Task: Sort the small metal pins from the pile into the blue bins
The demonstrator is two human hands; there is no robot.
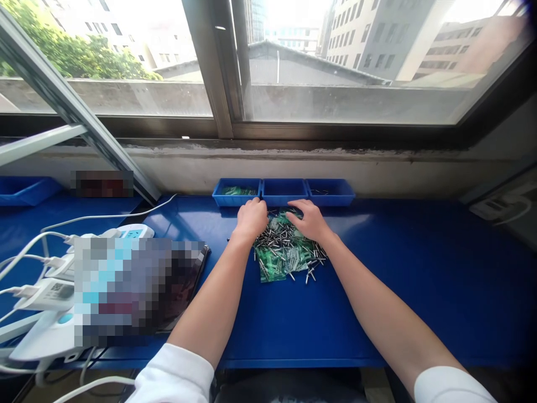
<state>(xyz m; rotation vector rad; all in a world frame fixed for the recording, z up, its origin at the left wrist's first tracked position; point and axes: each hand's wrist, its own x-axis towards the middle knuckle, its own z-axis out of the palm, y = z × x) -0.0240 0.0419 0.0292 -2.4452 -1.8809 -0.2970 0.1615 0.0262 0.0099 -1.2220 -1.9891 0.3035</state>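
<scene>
A loose pile of small metal pins, which look like blind rivets (274, 238), lies on the blue tabletop, mixed with small green-tinted plastic packets (272, 268). My left hand (251, 218) is closed at the pile's far left edge, just before the left blue bin (237, 200). Its fingertips point away from me, so whatever they hold is hidden. Over the far right side of the pile, my right hand (310, 220) has its thumb and fingers apart, with nothing visible in it. Green packets lie in the left bin; a few dark pins lie in the right bin (331, 200).
Between those two stands a middle blue bin (284, 200), against the wall under the window. At left, a white power strip (42, 338) with plugs and cables lies beside a dark, partly blurred tablet-like device (184, 285). A metal frame bar (79, 112) slants down behind them.
</scene>
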